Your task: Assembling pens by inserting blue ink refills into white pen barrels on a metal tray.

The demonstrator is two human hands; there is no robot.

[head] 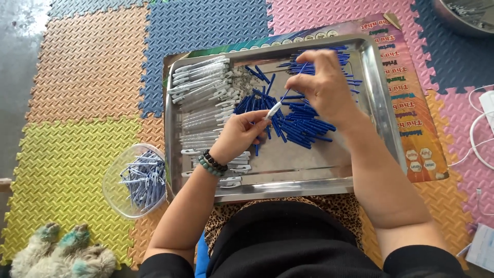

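The left hand [241, 135], with beaded bracelets [212, 163] at its wrist, is closed around a white pen barrel [273, 109], gripping it by the lower end so the tip points up and to the right. The right hand [321, 85] hovers just above it, thumb and forefinger pinched on a thin blue refill [294, 82] whose lower end meets the mouth of the barrel. The two hands are close together over the middle of a shallow steel tray [381, 103] resting across the person's lap.

Inside the tray, a loose heap of short blue pen parts [303, 126] lies under and beside the hands, spreading toward the far right corner. Rows of white pen barrels with clips [203, 85] are stacked along the tray's left side, from far edge to near edge. A small patch of tiny metal bits [246, 80], too small to tell apart, sits between the white rows and the blue heap.

Left of the tray, on the foam floor mats [87, 82], a clear plastic bowl [114, 180] holds a bunch of blue and white pens [144, 177]. A printed poster [411, 103] lies under the tray. A metal basin [463, 15] shows at the top right corner.
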